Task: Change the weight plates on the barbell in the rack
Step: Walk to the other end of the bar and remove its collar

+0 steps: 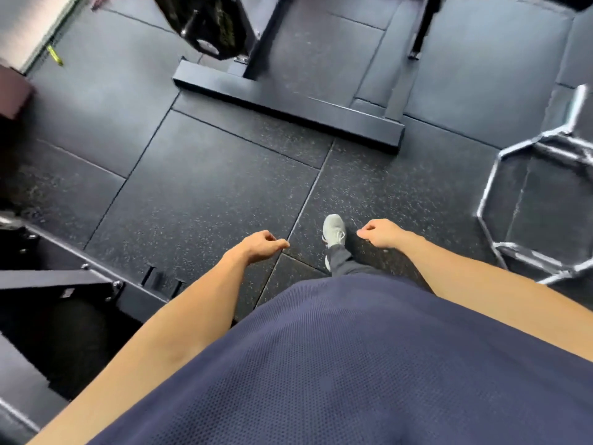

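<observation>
**Head view: both hands empty above the gym floor**

Head camera looks straight down the person's front at a dark speckled rubber floor (199,187). The left hand (261,247) hangs over a floor seam near the middle, fingers loosely curled, holding nothing. The right hand (380,234) hangs just right of it, also loosely curled and empty; the two hands are apart, with a grey shoe (334,231) showing between them on the floor. A navy shirt (337,364) fills the lower part of the view.

At the top edge, a black weight plate (205,22) sits beside a black rack upright (261,30), well away from both hands; motion blur hides how it is mounted. The upright stands on a long black base beam (288,106) lying across the floor. A chrome hex bar (526,200) lies at the right edge of the floor. More black frame parts (64,284) crowd the left edge. The barbell itself cannot be made out.
</observation>
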{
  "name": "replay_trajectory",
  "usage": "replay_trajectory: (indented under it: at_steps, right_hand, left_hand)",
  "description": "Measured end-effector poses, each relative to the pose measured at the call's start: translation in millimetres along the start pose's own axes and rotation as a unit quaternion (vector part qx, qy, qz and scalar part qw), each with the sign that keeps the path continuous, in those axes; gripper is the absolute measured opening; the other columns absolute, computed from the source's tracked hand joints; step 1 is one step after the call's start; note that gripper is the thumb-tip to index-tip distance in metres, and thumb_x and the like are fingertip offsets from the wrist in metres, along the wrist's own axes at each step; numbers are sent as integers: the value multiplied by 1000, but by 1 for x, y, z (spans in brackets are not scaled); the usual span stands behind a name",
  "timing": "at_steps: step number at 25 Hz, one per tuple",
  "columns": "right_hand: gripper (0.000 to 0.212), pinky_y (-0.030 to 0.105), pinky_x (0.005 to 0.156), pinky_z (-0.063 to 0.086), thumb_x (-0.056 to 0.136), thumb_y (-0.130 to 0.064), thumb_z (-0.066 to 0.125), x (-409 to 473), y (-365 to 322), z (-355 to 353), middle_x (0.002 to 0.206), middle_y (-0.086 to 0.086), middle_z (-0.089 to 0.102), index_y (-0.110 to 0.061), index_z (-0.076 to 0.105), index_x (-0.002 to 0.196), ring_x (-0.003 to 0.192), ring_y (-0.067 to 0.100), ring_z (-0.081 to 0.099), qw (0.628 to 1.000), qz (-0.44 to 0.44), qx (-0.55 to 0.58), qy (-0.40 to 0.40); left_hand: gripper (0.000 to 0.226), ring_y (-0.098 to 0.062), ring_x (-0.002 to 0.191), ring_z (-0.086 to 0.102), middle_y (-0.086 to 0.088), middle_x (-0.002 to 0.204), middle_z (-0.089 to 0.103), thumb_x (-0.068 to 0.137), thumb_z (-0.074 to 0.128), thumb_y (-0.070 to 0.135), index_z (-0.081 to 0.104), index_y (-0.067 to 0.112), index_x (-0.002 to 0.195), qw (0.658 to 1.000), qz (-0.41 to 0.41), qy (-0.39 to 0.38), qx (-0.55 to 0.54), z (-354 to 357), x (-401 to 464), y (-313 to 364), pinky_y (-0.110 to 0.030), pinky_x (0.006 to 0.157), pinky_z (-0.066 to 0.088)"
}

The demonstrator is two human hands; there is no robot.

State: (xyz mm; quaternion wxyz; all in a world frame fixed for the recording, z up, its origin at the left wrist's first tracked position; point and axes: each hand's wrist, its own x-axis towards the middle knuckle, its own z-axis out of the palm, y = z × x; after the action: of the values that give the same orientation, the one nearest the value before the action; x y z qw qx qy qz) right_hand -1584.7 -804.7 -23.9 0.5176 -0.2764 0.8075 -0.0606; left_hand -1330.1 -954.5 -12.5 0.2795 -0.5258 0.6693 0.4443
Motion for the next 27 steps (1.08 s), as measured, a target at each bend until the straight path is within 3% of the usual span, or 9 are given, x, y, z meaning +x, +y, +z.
replay_trajectory:
  at_steps: [9,12,15,19,23,27]
  right_hand:
    - [35,31,94,41,94,-34,56,156,-205,-147,127,9,61,-10,63,117,114,25,56,971,-124,-187,-83]
    - [29,29,90,42,93,-30,56,202,-269,-158,120,10,65,-9,65,111,106,23,59,955,-164,-227,-102]
    - [26,26,81,41,92,-26,57,245,-331,-157,113,10,67,-8,65,109,95,22,58,937,-179,-272,-126]
    - [27,28,86,43,92,-29,57,307,-432,-163,116,10,66,-10,65,109,104,24,60,920,-199,-309,-132]
    - [28,31,89,44,92,-31,57,350,-527,-190,115,8,66,-10,63,111,96,23,58,924,-208,-304,-100]
    - [30,31,91,43,92,-30,57,390,-605,-210,118,8,65,-10,63,112,107,24,58,916,-209,-326,-101]
  left_hand:
    - [48,-18,105,52,2,122,59,82,57,63,58,26,113,976,-124,63,-170,-131,55,40,-32,87,39]
    - [49,-17,97,55,2,110,61,84,55,62,58,23,114,957,-159,86,-227,-168,77,40,-32,80,39]
    - [53,-16,88,55,3,99,61,86,54,62,56,20,117,947,-171,81,-259,-211,109,32,-32,74,40]
    - [54,-17,87,55,1,100,59,86,54,63,54,19,118,940,-170,88,-281,-302,164,14,-34,74,40]
    - [54,-17,86,55,1,101,61,84,55,64,54,21,118,939,-160,105,-287,-403,202,8,-33,72,40]
    - [53,-17,87,56,-2,105,63,84,55,64,54,21,116,931,-156,124,-307,-489,237,5,-33,73,40]
